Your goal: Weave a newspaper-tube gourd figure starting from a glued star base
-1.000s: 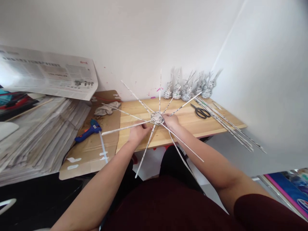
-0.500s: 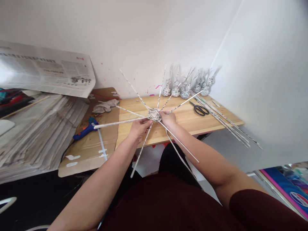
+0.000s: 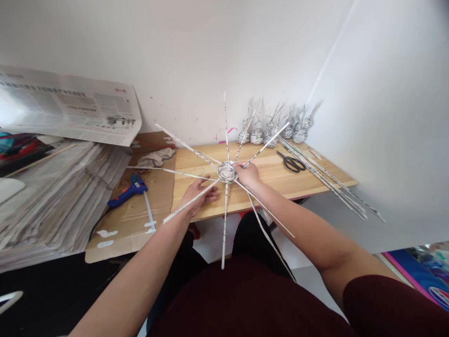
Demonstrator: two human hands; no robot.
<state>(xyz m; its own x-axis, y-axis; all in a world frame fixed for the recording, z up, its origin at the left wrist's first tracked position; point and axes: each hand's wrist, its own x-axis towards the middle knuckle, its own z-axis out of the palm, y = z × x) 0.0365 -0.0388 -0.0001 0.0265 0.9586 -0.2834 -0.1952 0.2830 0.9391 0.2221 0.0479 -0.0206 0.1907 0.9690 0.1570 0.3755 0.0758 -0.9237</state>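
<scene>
A small round base woven from rolled newspaper (image 3: 227, 172) is held over the wooden table, with several paper rods radiating from it like spokes. My right hand (image 3: 246, 174) pinches its right rim between thumb and fingers. Just left of the base, my left hand (image 3: 200, 195) is off the rim, its fingers apart beneath the spokes. One long paper strip (image 3: 268, 238) hangs from the base past my right forearm toward my lap.
Several woven newspaper gourd shapes (image 3: 257, 135) line the wall. Black scissors (image 3: 293, 162) and loose paper rods (image 3: 324, 175) lie on the right. Leftward are a blue glue gun (image 3: 128, 192), a glove (image 3: 156, 157) on cardboard (image 3: 157, 187), and stacked newspapers (image 3: 66, 196).
My left hand has let go of the woven base and moved slightly left and down. The base has turned counterclockwise, its spokes pointing in new directions. My right hand still grips the rim.
</scene>
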